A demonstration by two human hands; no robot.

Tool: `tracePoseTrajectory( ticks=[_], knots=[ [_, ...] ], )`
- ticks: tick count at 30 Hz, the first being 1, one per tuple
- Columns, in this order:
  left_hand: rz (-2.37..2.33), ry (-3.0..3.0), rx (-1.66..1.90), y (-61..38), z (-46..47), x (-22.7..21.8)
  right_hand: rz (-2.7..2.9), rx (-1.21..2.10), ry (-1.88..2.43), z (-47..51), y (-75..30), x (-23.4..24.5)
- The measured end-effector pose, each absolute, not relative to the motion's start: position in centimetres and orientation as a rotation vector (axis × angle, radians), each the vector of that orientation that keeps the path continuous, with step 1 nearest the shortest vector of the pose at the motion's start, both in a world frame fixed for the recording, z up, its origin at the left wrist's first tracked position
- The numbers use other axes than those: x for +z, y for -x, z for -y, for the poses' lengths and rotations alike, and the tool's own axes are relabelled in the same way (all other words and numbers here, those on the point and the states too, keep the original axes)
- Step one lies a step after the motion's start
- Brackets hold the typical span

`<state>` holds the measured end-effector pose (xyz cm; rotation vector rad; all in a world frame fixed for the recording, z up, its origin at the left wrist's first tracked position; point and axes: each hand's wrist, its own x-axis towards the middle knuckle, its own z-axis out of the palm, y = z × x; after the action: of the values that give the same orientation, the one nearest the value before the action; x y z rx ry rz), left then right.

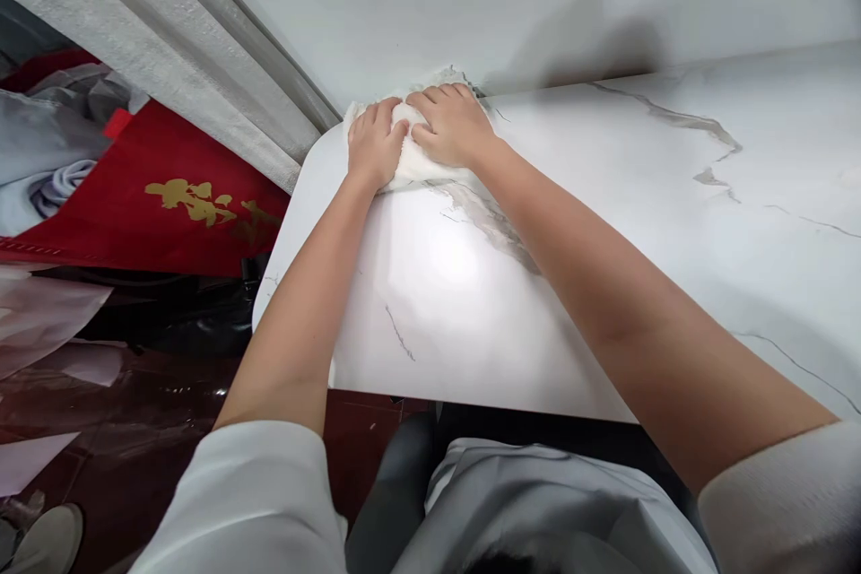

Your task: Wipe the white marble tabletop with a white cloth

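Cloth [422, 167] lies bunched under the left hand [375, 143] and right hand [452, 126] at the surface's [444, 314] far left corner. Pressing it down seems the step in hand; sliding it would call for even weight from both palms. Fingers are partly bent over it; whether they grip, I can't tell. It's white, rumpled, ragged-looking along its far edge.

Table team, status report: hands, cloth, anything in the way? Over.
Left hand, right hand: both on white cloth. Cloth bunched near far left corner of marbled tabletop. In the way: wall close beyond.
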<state>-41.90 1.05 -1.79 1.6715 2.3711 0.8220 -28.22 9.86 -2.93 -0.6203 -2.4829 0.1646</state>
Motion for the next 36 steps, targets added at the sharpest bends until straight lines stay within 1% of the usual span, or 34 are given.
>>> tracePoseTrajectory(
  ticks=[9,14,19,22,30,36],
  knots=[
    [-2.431,-1.632,0.72,41.0,-2.6,-0.9,2.447,0.146,0.684,-11.4,28.7,-2.9],
    [-2.364,-1.688,0.801,41.0,-2.0,-1.6,2.463,0.135,0.679,-10.3,27.7,-2.8],
    [-2.263,-1.746,0.963,40.5,-0.9,-2.7,2.541,0.141,0.674,-8.4,25.3,-2.5],
    [-2.239,-1.784,0.989,38.9,0.7,-3.0,2.578,0.144,0.669,-6.9,23.5,-2.3],
    [-2.445,-1.773,0.758,31.7,8.5,-0.9,2.608,0.098,0.593,-1.1,18.6,-2.0],
    [-2.489,-1.814,0.631,28.1,14.3,-0.3,2.645,0.058,0.561,4.5,15.3,-1.4]
  ],
)
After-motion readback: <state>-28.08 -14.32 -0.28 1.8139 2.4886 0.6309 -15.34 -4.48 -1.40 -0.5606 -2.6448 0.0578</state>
